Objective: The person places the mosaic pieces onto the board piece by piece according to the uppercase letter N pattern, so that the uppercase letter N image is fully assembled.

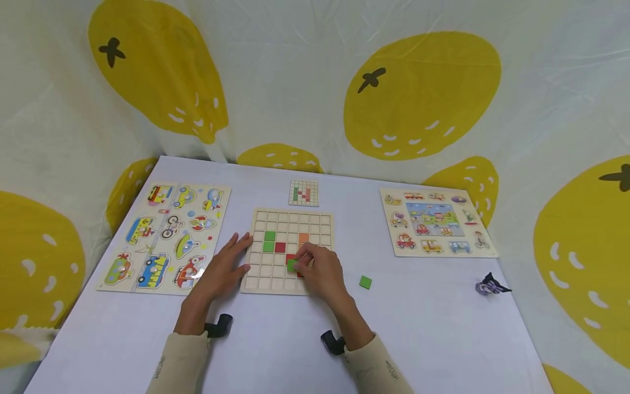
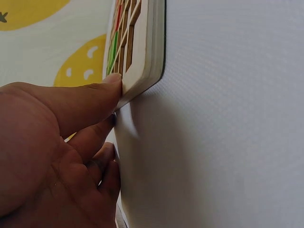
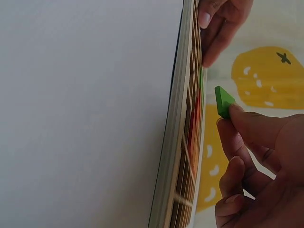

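Note:
A square wooden grid board [image 1: 266, 271] lies in front of me. My right hand [image 1: 322, 273] pinches a small green square tile [image 3: 222, 102] between thumb and fingertips, held above the board's lower middle. At the board's left edge rests my left hand [image 1: 223, 271], its thumb [image 2: 97, 99] on the rim. In the grid sit two green tiles [image 1: 269, 241] one above the other, a red tile [image 1: 280, 247] beside them and an orange tile [image 1: 303, 238]. More red tiles are partly hidden by my right hand. Another green tile [image 1: 365, 282] lies on the table to the right.
Behind the board is a small pattern card [image 1: 303, 193] with coloured squares. A vehicle puzzle board [image 1: 169, 230] lies on the left, a second picture puzzle [image 1: 438, 223] on the right. Near the right table edge sits a small purple and black object [image 1: 491, 285].

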`<state>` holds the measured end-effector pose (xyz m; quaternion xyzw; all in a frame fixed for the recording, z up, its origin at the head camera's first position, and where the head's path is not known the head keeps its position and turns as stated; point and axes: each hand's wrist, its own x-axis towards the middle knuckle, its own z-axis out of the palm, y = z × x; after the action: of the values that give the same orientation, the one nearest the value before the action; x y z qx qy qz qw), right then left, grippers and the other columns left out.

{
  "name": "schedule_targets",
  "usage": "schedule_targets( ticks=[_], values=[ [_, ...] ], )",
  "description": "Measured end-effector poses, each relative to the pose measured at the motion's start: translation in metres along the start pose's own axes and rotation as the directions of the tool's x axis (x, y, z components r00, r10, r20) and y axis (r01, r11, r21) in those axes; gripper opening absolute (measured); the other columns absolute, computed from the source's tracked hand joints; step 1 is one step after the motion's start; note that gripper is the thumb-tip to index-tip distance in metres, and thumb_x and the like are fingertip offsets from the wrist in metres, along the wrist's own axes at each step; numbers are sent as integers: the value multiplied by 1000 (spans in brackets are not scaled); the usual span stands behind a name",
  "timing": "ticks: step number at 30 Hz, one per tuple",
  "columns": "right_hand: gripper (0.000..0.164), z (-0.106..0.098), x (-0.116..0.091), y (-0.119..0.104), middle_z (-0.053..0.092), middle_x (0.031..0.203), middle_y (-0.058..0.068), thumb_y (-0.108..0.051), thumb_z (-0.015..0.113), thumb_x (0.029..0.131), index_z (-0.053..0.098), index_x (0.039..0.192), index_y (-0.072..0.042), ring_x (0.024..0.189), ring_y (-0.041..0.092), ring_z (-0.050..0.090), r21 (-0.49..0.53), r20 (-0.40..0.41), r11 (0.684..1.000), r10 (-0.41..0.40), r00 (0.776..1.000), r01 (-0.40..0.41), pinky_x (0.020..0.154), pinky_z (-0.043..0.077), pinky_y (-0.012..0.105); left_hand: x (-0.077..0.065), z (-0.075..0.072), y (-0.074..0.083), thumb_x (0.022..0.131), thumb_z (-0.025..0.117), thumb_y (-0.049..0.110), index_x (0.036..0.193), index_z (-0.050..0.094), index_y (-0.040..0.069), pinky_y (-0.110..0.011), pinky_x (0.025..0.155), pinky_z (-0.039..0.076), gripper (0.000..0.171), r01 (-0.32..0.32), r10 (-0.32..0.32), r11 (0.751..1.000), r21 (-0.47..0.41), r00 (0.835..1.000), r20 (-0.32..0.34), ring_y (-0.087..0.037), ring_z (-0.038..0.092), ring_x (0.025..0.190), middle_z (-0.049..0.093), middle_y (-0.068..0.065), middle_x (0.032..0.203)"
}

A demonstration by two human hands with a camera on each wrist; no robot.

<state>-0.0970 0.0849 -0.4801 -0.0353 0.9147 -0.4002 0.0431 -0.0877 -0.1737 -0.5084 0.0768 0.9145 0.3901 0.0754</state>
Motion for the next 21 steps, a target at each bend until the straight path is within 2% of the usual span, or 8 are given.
schedule_targets(
  ticks=[9,21],
  values=[
    [11,24,16,-18,62,67,-7,-17,85,89,75,91,-21,67,12,55,-29,34,998,-47,998,48,57,38,27,0,0,-1,99,70,4,163,42,11,-68,127,25,70,-4,4,1000,8,1000,-6,-43,18,165,33,-12,174],
    [13,46,32,-32,62,68,-9,-15,86,87,74,87,-20,67,8,56,-109,36,991,-75,997,78,60,40,25,1,1,-2,98,71,3,163,42,13,-67,128,25,73,11,-11,1000,-1,1000,-12,-42,17,165,32,-10,175]
  ],
)
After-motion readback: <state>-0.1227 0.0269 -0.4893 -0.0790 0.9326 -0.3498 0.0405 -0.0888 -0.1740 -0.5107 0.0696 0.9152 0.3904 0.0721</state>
